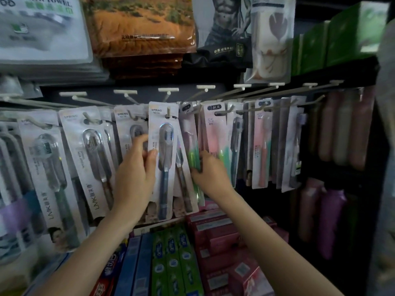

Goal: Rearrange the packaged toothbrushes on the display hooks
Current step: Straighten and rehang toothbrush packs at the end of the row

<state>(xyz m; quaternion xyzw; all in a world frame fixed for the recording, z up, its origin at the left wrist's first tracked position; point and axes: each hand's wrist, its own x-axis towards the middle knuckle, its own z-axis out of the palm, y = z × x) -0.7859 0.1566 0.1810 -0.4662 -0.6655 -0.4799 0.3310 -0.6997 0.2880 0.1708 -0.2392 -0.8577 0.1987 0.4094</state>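
You stood in a shop aisle: packaged toothbrushes (164, 159) hung in rows on white display hooks (168, 112), boxed toothpaste (171, 257) was stacked on the shelf below, and bagged bath towels (42, 28) hung above.

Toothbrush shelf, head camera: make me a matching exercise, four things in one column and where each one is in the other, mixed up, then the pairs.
Things
1. blue toothbrush pack
2. green toothbrush pack
3. green toothpaste boxes
4. bath towel pack

Places
A. top left, above the hooks
B. pinched by the left hand, hanging on a hook
C. lower shelf, between blue and red boxes
D. at the fingers of the right hand

Pairs: 1-B, 2-D, 3-C, 4-A
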